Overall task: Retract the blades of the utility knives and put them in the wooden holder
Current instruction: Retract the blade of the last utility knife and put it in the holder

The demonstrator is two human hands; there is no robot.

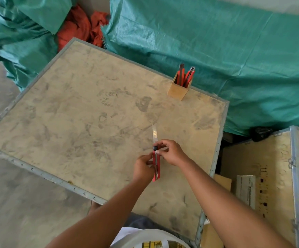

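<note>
A red utility knife (156,169) is held upright-ish over the dirty plywood crate top (84,122), its silver blade sticking out far past the handle toward the back. My left hand (143,167) grips the red handle from the left. My right hand (170,152) pinches the black slider knob at the handle's top end. A small wooden holder (178,90) stands near the crate's far right edge, with several red utility knives (186,76) standing in it.
Green tarpaulin (216,51) covers the ground behind and to the right of the crate. Orange cloth (80,27) lies at the back left. A second open wooden crate (270,176) with a white box inside sits to the right.
</note>
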